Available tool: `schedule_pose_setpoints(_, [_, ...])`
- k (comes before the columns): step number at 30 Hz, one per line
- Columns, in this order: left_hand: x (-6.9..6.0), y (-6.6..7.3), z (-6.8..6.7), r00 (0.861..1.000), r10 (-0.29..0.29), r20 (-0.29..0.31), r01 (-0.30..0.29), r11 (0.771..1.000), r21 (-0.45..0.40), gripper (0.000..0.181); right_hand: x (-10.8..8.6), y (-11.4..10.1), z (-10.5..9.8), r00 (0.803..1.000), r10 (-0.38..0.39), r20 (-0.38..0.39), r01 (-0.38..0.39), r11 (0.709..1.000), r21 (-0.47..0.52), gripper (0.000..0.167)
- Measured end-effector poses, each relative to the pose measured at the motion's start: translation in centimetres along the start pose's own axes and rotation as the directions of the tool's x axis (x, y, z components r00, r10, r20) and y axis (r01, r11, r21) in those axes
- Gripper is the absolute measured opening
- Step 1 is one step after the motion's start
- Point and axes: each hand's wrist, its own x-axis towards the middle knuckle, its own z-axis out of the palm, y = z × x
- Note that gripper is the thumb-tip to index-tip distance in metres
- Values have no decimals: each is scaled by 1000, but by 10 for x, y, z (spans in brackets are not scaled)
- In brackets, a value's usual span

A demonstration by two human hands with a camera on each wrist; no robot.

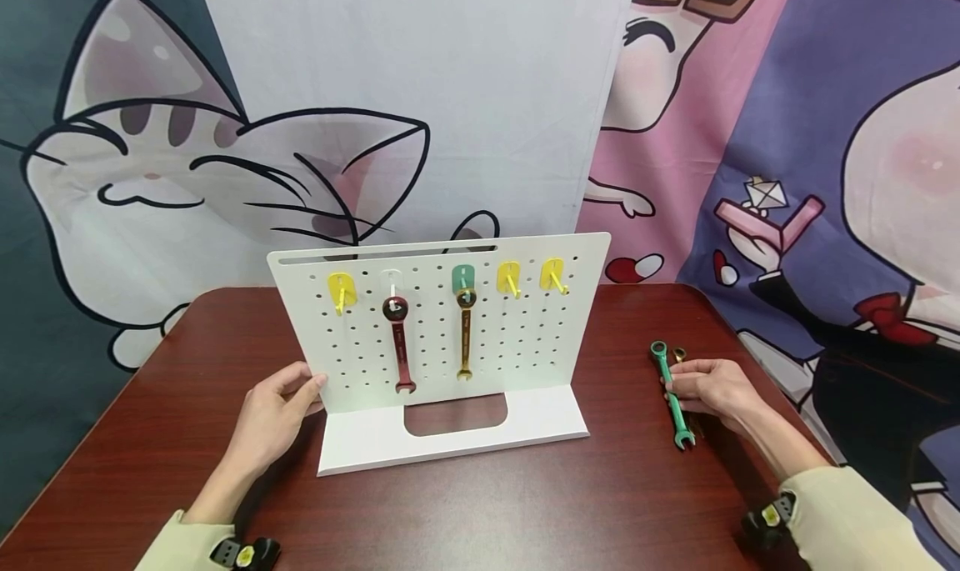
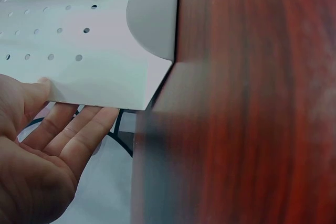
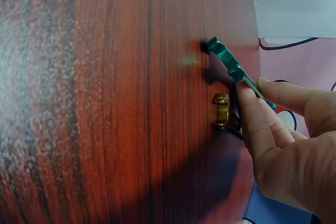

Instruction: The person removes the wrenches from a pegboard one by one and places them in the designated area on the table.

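Note:
At its left edge, the white pegboard stand (image 1: 435, 329) is held by my left hand (image 1: 272, 417). The left wrist view shows the thumb on the front face and the fingers behind the edge. My right hand (image 1: 712, 392) pinches a green wrench (image 1: 675, 408) by its middle, over the table at the right. The right wrist view shows its open end tilted, apart from the wood. Just beside it a gold wrench (image 3: 222, 111) lies on the table, partly hidden by the hand. On the board hang a red wrench (image 1: 401, 350) and another gold wrench (image 1: 466, 338).
The board carries a yellow hook (image 1: 341, 292) at the left and two more, a yellow hook (image 1: 508, 279) and a yellow hook (image 1: 553, 277), at the right, all bare. A green hook (image 1: 463, 277) bears the hanging gold wrench. Cartoon cloth (image 1: 450, 71) stands behind the brown table (image 1: 465, 513).

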Motion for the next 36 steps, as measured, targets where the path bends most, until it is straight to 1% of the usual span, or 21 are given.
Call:
schedule_pose_setpoints(8, [1,0,0,1000,2,-4,-2,1000,18,13,-1,-5,2,1000,2,-19,-3,999,-36,47])
schedule_pose_setpoints(12, [0,0,0,1000,1,-5,0,1000,14,13,0,-7,2,1000,2,-26,-4,998,-58,47])
schedule_pose_setpoints(20, [1,0,1,1000,2,-6,-2,1000,14,13,-1,-8,3,999,5,-39,-7,998,-68,46])
schedule_pose_setpoints(24, [1,0,1,1000,-1,0,1,1000,20,14,0,-7,4,999,3,-43,-5,999,-51,45])
schedule_pose_setpoints(30, [2,0,0,1000,-3,3,3,1000,21,14,0,-4,6,999,-4,-42,4,1000,1,43])
schedule_pose_setpoints(36, [1,0,0,1000,-2,1,2,1000,26,14,0,-5,7,999,-5,-42,7,999,41,47])
